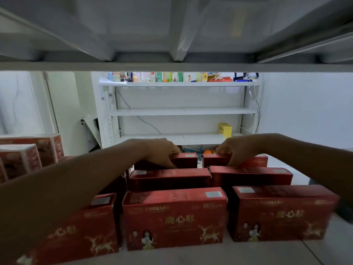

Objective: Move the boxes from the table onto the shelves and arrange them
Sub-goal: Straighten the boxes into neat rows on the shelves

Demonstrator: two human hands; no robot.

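Several red boxes with gold deer print stand upright in rows on the white shelf (238,253) in front of me. My left hand (160,153) reaches over them and grips the top of the back-left red box (186,159). My right hand (236,150) grips the top of the back-right red box (256,161). A narrow gap separates these two boxes. In front of them stand a middle row (170,178) and a front row (173,219) of the same boxes. My fingertips are partly hidden behind the box tops.
The underside of the shelf above (172,66) hangs close overhead. More red boxes wrapped in white (21,159) stand at the left. Across the room is a white rack (181,111) with a yellow box (225,130) and colourful packages on its top shelf.
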